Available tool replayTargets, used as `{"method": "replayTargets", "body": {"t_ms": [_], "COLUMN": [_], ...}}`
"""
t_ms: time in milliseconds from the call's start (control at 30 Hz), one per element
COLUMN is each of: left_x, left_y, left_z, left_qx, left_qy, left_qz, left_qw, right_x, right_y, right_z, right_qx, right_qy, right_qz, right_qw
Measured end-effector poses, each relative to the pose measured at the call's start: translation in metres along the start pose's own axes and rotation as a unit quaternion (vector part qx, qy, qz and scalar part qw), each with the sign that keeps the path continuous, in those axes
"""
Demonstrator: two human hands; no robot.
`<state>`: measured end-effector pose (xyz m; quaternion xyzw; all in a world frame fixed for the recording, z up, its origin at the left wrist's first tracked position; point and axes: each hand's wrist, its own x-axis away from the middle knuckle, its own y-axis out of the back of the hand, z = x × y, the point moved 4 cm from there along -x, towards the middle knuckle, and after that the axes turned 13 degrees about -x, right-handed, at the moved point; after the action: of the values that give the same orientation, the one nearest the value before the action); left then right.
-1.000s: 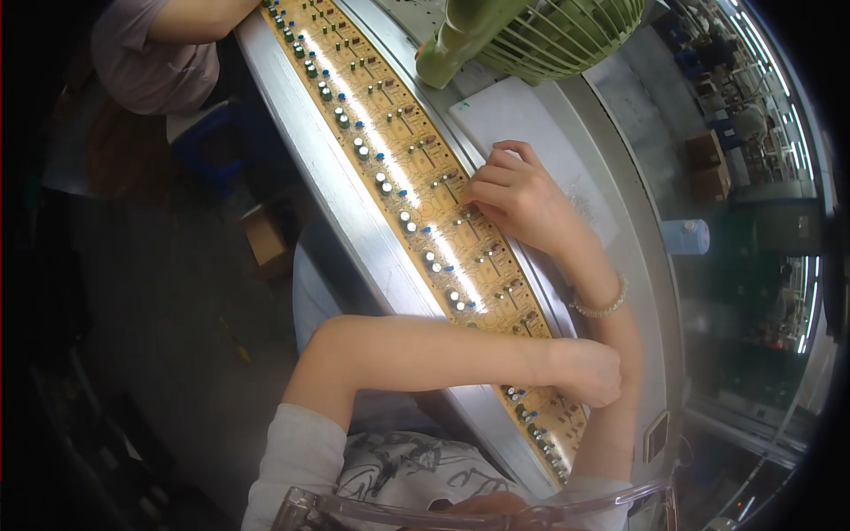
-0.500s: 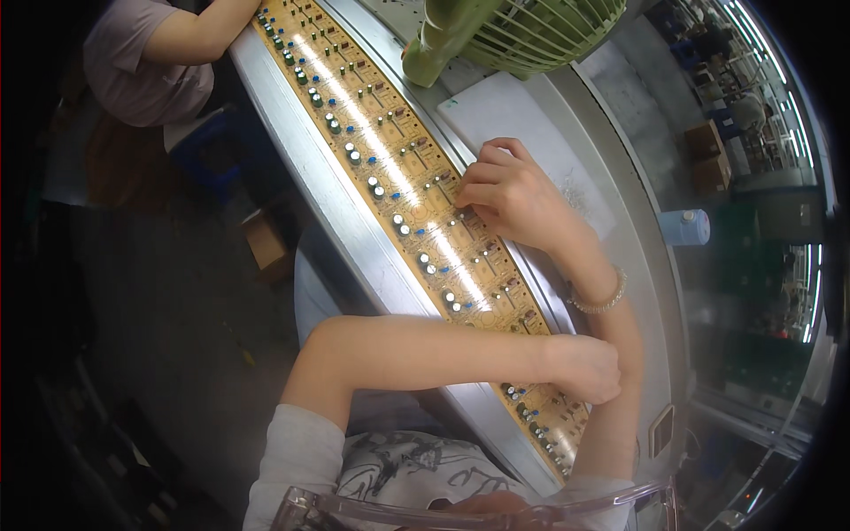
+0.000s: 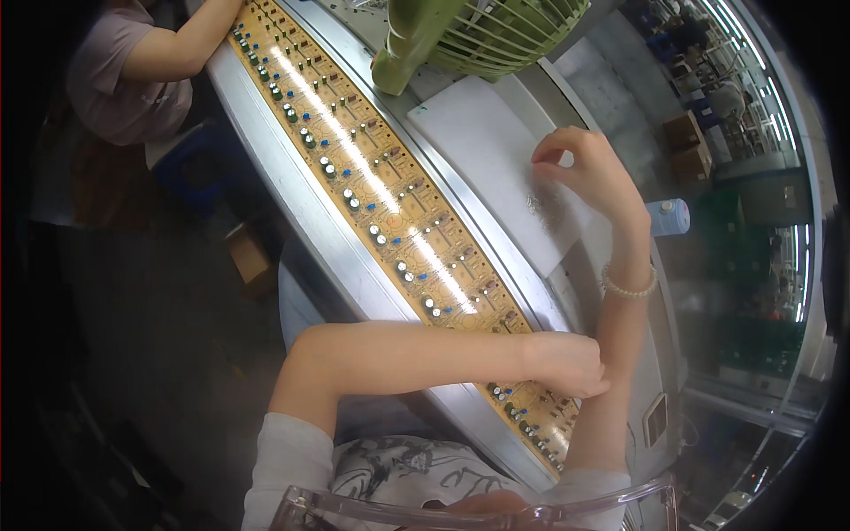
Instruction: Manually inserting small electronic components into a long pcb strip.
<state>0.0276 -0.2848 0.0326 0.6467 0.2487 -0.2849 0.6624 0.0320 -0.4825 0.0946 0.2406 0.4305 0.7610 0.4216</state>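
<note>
PCB strip (image 3: 416, 221): located on metal conveyor rail (image 3: 323, 212), running diag. from upper L to lower R, in front of operator. Boards tan, populated w/ round caps (image 3: 351, 200) along the near edge, white-topped or dark acc. to light; small blue & dark comps. alongside. Glare streak down the centre.

R hand (image 3: 591, 166): raised off the strip, over R edge of white sheet (image 3: 474, 128). Fingers bent toward thumb, gap visible inside the curl; cannot tell if tips are pressed together or pinching a part. Small clump of fine pcs. (image 3: 538, 208) on sheet just below the fingertips; type too small to ID. Beaded bracelet (image 3: 630, 288) on R wrist.

L hand (image 3: 567, 365): loosely curled, back up, by R forearm (image 3: 620, 372); contact w/ forearm and contents of the fist cannot be confirmed. L forearm (image 3: 425, 358) crosses above the strip, hiding a section.

Surroundings: green fan (image 3: 505, 35) at far end of sheet; blue bottle (image 3: 670, 217) beyond R wrist; flat phone-like item (image 3: 655, 420) lower R; co-worker (image 3: 133, 75) upper L, arm at strip's far end; carton (image 3: 248, 257) on floor, L side.
</note>
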Motion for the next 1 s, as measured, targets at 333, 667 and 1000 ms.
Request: {"method": "replayTargets", "body": {"t_ms": [333, 667, 1000], "left_x": [0.0, 0.002, 0.004], "left_y": [0.002, 0.006, 0.005], "left_z": [0.002, 0.004, 0.007], "left_qx": [-0.023, -0.035, -0.033], "left_qy": [-0.012, -0.016, -0.013], "left_qz": [0.01, 0.012, -0.002], "left_qw": [1.0, 0.999, 0.999], "right_x": [-0.01, -0.009, -0.013], "right_y": [-0.017, -0.014, -0.019], "right_z": [-0.013, -0.004, -0.004], "right_qx": [-0.079, -0.083, -0.03], "right_qy": [-0.056, -0.066, -0.083], "right_qz": [0.11, 0.098, 0.13], "right_qw": [0.989, 0.99, 0.988]}}
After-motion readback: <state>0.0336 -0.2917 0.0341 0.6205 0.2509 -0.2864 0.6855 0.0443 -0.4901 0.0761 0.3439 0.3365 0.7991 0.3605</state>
